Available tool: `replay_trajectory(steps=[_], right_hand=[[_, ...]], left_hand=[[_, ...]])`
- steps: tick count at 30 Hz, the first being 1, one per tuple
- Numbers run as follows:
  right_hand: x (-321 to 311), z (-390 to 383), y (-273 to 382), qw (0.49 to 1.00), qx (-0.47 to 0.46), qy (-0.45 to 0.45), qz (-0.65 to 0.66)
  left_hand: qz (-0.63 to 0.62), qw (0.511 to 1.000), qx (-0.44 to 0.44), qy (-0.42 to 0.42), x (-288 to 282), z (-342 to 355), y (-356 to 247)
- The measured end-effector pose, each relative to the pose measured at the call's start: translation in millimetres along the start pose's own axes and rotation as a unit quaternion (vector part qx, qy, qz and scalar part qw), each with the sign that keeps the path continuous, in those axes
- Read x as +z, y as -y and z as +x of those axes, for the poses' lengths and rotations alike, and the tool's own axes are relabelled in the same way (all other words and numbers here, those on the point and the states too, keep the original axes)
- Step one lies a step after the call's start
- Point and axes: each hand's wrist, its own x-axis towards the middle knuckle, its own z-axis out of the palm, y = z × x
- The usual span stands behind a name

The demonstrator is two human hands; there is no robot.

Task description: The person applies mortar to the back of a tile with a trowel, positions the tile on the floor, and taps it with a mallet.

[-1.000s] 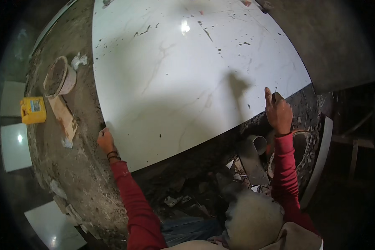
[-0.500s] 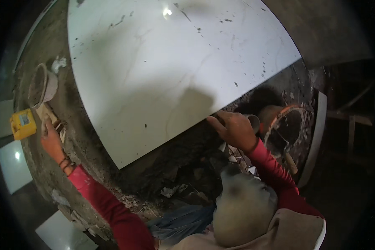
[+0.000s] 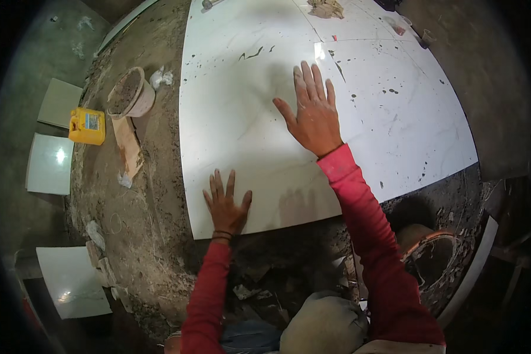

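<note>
Near the tile's near edge the left hand [image 3: 225, 206] is lying flat, fingers spread, and farther in the right hand [image 3: 312, 115] is pressing open-palmed on the large white tile [image 3: 248, 147], apparently seating it onto the mortar bed [image 3: 147, 218].

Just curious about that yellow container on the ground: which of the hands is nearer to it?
Left. The left hand lies flat near the tile's corner, nearer the yellow container; the right hand presses farther right.
</note>
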Motion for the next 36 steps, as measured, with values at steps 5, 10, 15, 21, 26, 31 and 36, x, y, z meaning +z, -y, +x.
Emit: replay_trajectory(steps=[5,10,15,21,26,31,36], right_hand=[[88,-72,-98,0.982,0.071,0.138,-0.107],[106,-81,-91,0.967,0.099,0.168,-0.166],[106,1,-68,0.979,0.065,0.083,-0.177],[157,-11,-98,0.958,0.087,0.171,-0.213],[138,-11,-76,0.954,0.081,0.231,-0.171],[131,6,-69,0.949,0.087,0.254,-0.166],[142,25,-62,0.936,0.097,0.293,-0.167]], left_hand=[[-0.006,0.999,-0.01,0.034,13,24,-14],[0.001,0.999,-0.015,0.028,18,54,-4],[0.019,0.999,-0.025,-0.005,24,111,8],[-0.031,0.998,-0.019,-0.044,50,211,27],[-0.028,0.995,-0.074,-0.059,74,300,51],[-0.054,0.992,-0.089,-0.076,91,382,51],[-0.084,0.991,-0.086,-0.062,80,400,62]])
